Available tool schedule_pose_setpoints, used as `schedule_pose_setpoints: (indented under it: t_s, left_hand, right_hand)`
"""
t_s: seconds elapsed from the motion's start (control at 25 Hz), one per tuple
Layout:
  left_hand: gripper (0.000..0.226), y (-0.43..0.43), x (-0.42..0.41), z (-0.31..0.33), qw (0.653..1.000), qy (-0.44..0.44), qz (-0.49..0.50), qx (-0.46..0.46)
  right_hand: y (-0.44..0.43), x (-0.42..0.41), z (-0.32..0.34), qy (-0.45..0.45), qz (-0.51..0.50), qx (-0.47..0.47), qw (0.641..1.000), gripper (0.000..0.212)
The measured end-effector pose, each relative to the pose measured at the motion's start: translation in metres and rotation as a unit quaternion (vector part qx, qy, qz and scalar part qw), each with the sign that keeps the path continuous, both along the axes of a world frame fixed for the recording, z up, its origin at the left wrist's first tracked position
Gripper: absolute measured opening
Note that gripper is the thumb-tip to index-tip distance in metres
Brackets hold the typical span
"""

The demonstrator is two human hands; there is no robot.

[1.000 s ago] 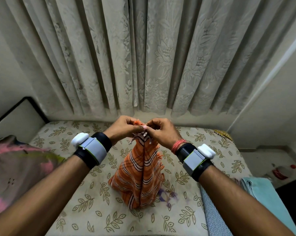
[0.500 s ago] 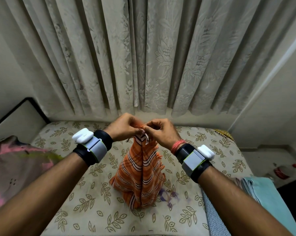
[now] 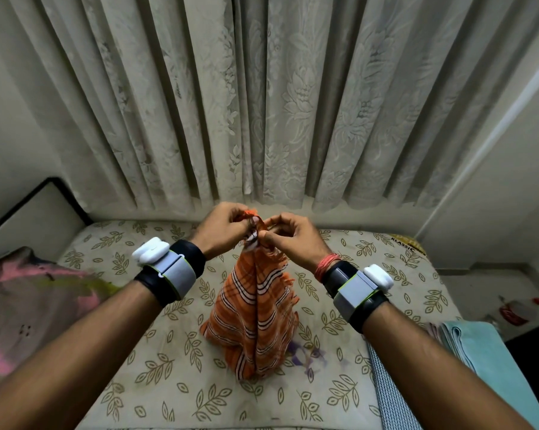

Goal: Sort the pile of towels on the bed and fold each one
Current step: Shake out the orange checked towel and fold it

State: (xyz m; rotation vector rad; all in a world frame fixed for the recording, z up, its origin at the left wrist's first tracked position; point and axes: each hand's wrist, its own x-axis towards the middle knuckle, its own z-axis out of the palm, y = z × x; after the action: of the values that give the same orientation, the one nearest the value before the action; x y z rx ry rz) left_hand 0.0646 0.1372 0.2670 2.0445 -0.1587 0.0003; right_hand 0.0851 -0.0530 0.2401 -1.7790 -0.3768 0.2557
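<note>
One word can be read: "KLASSIC". It stands in dark letters at the far right corner of the cream leaf-printed mattress (image 3: 355, 252).

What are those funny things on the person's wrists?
Behind the left hand sits a black band with a grey boxy block and a white rounded pod. The right hand has a matching band, plus orange-red threads round the wrist. No sleeves show.

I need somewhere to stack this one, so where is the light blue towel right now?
Head view, lower right: the light blue towel lies at the right edge of the bed, beside the grey textured cloth.
</note>
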Motion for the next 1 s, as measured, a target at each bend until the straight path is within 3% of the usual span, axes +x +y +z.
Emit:
schedule_pose_setpoints:
  t_s: [0.24, 0.4, 0.56, 0.68, 0.76, 0.88, 0.92, 1.0]
  left_hand:
    - [0.021, 0.000, 0.005, 0.044, 0.987, -0.042, 0.111, -0.107]
    - [0.025, -0.004, -0.002, 0.084, 0.973, -0.057, 0.133, -0.181]
    - [0.025, 0.003, -0.006, 0.112, 0.946, -0.080, 0.169, -0.266]
    - [0.027, 0.017, -0.012, 0.137, 0.919, -0.097, 0.176, -0.338]
    - [0.031, 0.026, -0.019, 0.155, 0.895, -0.092, 0.161, -0.405]
    - [0.036, 0.033, -0.028, 0.172, 0.890, -0.112, 0.124, -0.425]
    - [0.036, 0.033, -0.029, 0.175, 0.897, -0.122, 0.117, -0.409]
    - [0.033, 0.035, -0.030, 0.178, 0.910, -0.140, 0.112, -0.375]
  right_hand:
    - [-0.008, 0.000, -0.007, 0.113, -0.003, -0.016, 0.993, 0.049]
    - [-0.011, -0.003, -0.038, 0.164, 0.043, -0.197, 0.966, 0.054]
    - [-0.027, -0.011, -0.061, 0.178, 0.097, -0.323, 0.925, 0.039]
    - [-0.047, -0.011, -0.115, 0.251, 0.142, -0.393, 0.873, 0.079]
    - [-0.057, -0.018, -0.140, 0.299, 0.098, -0.373, 0.873, 0.099]
    - [-0.061, -0.027, -0.169, 0.293, -0.070, -0.228, 0.926, 0.078]
    - [-0.060, -0.026, -0.176, 0.280, -0.141, -0.199, 0.928, 0.073]
    - [-0.062, -0.022, -0.186, 0.252, -0.232, -0.234, 0.910, 0.067]
